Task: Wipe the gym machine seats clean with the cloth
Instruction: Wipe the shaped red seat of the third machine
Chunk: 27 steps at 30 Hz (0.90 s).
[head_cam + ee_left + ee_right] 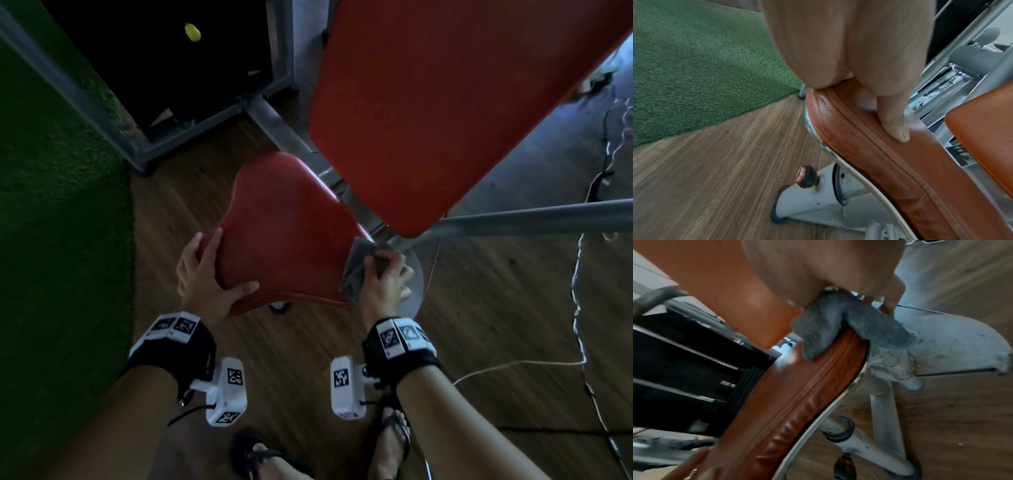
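Red seat point(284, 233), grey cloth point(356, 270), green turf point(58, 192) (beside brown wood-grain floor point(301, 370))

Green turf point(51, 192) beside wood floor point(191, 212), white cable point(579, 281) trailing across.

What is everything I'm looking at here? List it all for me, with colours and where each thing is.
Seat pad: one, red, centre, on a metal post.
Back pad: one, red, upper right, tilted above the seat.
Cloth: one, grey, draped over the seat's right edge.
Machine frame: grey metal tubes, behind and under the pads.
Adjustment knob: one, black with red cap, on the seat post.
Artificial turf: green, left.
Wooden floor: brown, underneath.
Cables: light-coloured, trailing on the floor at right.
Left hand: grips the seat's left edge.
Right hand: grips the cloth against the seat.
Feet: two, in dark sandals, bottom.
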Each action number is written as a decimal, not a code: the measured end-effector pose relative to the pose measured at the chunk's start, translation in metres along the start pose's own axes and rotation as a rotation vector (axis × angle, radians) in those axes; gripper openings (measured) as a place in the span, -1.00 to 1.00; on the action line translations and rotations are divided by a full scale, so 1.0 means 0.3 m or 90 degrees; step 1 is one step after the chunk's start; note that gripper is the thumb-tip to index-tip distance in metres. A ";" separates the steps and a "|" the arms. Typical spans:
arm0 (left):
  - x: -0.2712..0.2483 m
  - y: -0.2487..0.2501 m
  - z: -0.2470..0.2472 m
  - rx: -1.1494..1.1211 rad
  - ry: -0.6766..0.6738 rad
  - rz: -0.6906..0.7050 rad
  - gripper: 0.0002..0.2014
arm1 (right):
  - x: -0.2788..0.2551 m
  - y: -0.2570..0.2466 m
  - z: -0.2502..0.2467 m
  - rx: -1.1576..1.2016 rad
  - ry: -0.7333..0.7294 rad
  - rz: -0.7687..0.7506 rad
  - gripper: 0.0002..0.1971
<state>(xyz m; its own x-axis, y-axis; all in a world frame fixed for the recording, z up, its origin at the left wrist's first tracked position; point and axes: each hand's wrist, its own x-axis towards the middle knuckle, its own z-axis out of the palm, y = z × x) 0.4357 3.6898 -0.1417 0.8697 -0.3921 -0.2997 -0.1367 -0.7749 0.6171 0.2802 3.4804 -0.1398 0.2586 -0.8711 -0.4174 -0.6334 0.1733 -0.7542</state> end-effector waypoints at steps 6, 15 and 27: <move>0.002 -0.001 0.004 0.002 0.006 0.001 0.11 | -0.014 0.015 0.062 0.069 0.024 0.022 -0.14; 0.000 0.000 0.002 0.006 0.008 -0.001 0.08 | -0.109 0.040 0.134 0.007 -0.043 0.030 -0.16; -0.007 0.006 0.004 0.009 0.004 -0.001 0.08 | -0.086 0.025 0.063 0.074 -0.106 0.078 -0.18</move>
<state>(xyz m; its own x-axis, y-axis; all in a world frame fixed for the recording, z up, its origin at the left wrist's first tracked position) 0.4330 3.6886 -0.1407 0.8731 -0.3879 -0.2952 -0.1426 -0.7824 0.6062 0.2827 3.5130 -0.1443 0.3084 -0.7541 -0.5799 -0.5814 0.3330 -0.7423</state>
